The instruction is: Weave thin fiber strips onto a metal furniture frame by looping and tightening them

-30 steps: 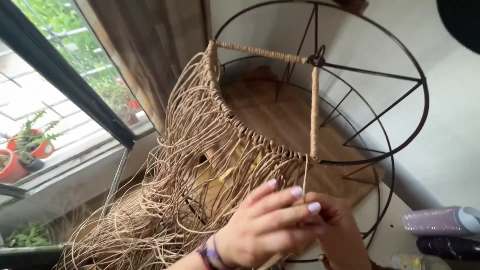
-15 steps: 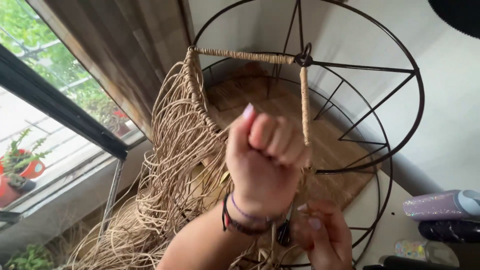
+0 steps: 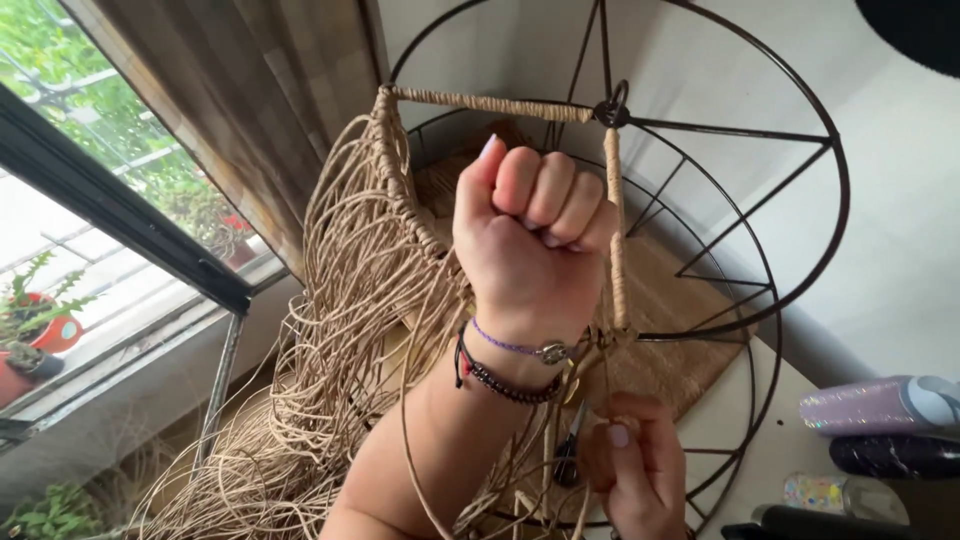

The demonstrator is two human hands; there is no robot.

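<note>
A black wire frame (image 3: 780,250) lay tipped on its side on a wooden board (image 3: 690,330) at the desk (image 3: 770,430) corner by the window (image 3: 90,200). Judging from how things lay, the wrapping was only partly done: the top spoke (image 3: 490,102) and one upright (image 3: 617,240) were bound in tan cord, and a thick fringe of cords (image 3: 340,330) hung knotted along one arc of the rim, spilling down toward the floor. The rest of the rings and spokes were bare metal, so most of the frame remained to cover.

The left hand (image 3: 535,235) was raised in front of the frame, forearm upright, knuckles up, clenched into a tight fist around a cord (image 3: 405,440) that ran down from it, taut. Bracelets (image 3: 505,370) sat at that wrist. The right hand (image 3: 635,475) was low, just beneath the bound upright's foot, fingertips pinched on the cord near the knot there. Bottles (image 3: 880,405) lay at the right edge of the desk.
</note>
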